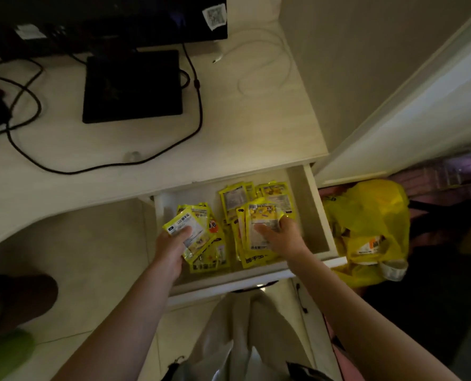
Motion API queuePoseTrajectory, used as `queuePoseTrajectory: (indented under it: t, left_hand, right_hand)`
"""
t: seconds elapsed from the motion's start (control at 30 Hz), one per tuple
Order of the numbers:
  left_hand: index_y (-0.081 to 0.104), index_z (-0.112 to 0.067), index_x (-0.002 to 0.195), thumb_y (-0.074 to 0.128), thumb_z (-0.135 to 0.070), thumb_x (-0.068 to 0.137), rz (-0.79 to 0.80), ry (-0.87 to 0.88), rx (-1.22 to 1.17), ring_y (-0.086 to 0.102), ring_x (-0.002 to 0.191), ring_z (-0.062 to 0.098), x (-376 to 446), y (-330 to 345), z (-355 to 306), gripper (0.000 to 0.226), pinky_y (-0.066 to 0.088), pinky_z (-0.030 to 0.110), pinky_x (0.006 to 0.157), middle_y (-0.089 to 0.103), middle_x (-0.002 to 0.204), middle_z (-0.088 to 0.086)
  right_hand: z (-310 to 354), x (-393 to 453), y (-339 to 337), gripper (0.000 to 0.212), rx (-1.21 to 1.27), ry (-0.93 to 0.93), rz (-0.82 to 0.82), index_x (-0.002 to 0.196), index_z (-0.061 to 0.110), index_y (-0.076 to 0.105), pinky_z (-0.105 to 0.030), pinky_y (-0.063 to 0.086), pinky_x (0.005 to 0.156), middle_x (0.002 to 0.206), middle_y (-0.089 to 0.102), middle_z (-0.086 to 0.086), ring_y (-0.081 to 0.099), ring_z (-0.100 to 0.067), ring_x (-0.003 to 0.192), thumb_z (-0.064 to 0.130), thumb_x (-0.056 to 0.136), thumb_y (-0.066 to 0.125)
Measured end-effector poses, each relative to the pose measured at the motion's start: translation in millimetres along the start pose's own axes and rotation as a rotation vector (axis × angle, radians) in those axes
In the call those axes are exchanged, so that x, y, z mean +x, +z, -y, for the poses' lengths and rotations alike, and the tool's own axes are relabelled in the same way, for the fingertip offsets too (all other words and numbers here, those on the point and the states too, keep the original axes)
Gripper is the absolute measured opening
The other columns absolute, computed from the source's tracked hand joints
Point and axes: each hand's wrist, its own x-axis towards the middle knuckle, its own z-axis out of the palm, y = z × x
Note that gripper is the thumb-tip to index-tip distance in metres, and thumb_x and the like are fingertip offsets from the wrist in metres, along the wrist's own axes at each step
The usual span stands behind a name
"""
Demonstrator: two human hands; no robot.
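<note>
An open white drawer [308, 204] under the desk holds several yellow snack packets [233, 199]. My left hand [171, 248] grips a stack of yellow packets [186, 225] over the drawer's left side, thumb on top. My right hand [281, 237] holds another bunch of yellow packets [261, 215] over the drawer's right side, fingers curled round their edge. More packets lie flat on the drawer floor under both hands.
A yellow plastic bag [369, 224] sits on the floor right of the drawer. The white desk [242, 127] carries a black monitor base [132, 86], black cables [198, 105] and a white cable [256, 67]. A white door [421, 111] stands at right.
</note>
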Motion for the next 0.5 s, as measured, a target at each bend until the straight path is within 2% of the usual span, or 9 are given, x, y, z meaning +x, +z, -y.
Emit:
queuePoseTrajectory:
  t: [0.07, 0.13, 0.23, 0.3, 0.37, 0.43, 0.5]
  left_hand:
    - [0.063, -0.010, 0.108, 0.063, -0.008, 0.087, -0.040, -0.013, 0.046, 0.065, 0.095, 0.034, 20, 4, -1, 0.021, 0.050, 0.053, 0.089, 0.067, 0.108, 0.020]
    - [0.063, -0.013, 0.102, 0.065, -0.012, 0.086, -0.089, -0.010, 0.113, 0.066, 0.094, 0.032, 38, 11, 0, 0.016, 0.052, 0.050, 0.088, 0.068, 0.106, 0.017]
    - [0.062, -0.010, 0.107, 0.065, -0.015, 0.087, -0.133, -0.008, 0.164, 0.064, 0.088, 0.027, 61, 21, 3, 0.021, 0.051, 0.039, 0.081, 0.066, 0.101, 0.013]
    - [0.062, -0.010, 0.109, 0.066, -0.017, 0.087, -0.142, -0.016, 0.191, 0.064, 0.087, 0.027, 75, 25, 5, 0.024, 0.051, 0.036, 0.078, 0.067, 0.099, 0.012]
    - [0.063, -0.010, 0.110, 0.065, -0.018, 0.087, -0.146, -0.021, 0.210, 0.066, 0.088, 0.028, 88, 28, 7, 0.025, 0.053, 0.036, 0.079, 0.068, 0.099, 0.012]
    - [0.063, -0.011, 0.110, 0.065, -0.019, 0.087, -0.155, -0.037, 0.217, 0.066, 0.089, 0.028, 99, 31, 9, 0.025, 0.054, 0.039, 0.084, 0.068, 0.099, 0.011]
    - [0.062, -0.010, 0.114, 0.066, -0.023, 0.085, -0.170, -0.048, 0.219, 0.066, 0.091, 0.028, 110, 33, 11, 0.032, 0.053, 0.042, 0.089, 0.068, 0.103, 0.011]
  right_hand:
    - [5, 19, 13, 0.035, -0.020, -0.007, 0.008, 0.108, 0.007, 0.059, -0.042, 0.058, 0.081, 0.101, 0.068, -0.009, 0.068, -0.022, 0.092, 0.030, 0.083, 0.069]
    - [9, 35, 24, 0.032, -0.020, 0.001, 0.017, 0.107, 0.007, 0.060, -0.036, 0.058, 0.077, 0.099, 0.069, -0.006, 0.067, -0.020, 0.091, 0.028, 0.085, 0.068]
    - [13, 62, 40, 0.022, -0.008, 0.022, 0.037, 0.101, 0.009, 0.055, -0.020, 0.046, 0.056, 0.086, 0.062, 0.001, 0.059, -0.009, 0.074, 0.023, 0.088, 0.065]
    - [16, 79, 51, 0.026, -0.013, 0.035, 0.051, 0.108, 0.006, 0.055, -0.016, 0.038, 0.050, 0.091, 0.060, -0.002, 0.055, -0.010, 0.074, 0.021, 0.089, 0.064]
    - [20, 94, 61, 0.036, -0.019, 0.056, 0.055, 0.116, -0.002, 0.053, -0.014, 0.037, 0.045, 0.101, 0.058, -0.010, 0.053, -0.013, 0.075, 0.020, 0.089, 0.063]
    - [22, 107, 70, 0.038, -0.038, 0.062, 0.071, 0.119, -0.006, 0.051, -0.010, 0.037, 0.037, 0.098, 0.054, -0.009, 0.049, -0.009, 0.066, 0.016, 0.090, 0.062]
    - [23, 118, 77, 0.041, -0.055, 0.064, 0.089, 0.122, -0.008, 0.049, -0.009, 0.037, 0.039, 0.090, 0.053, -0.005, 0.049, -0.009, 0.068, 0.014, 0.090, 0.062]
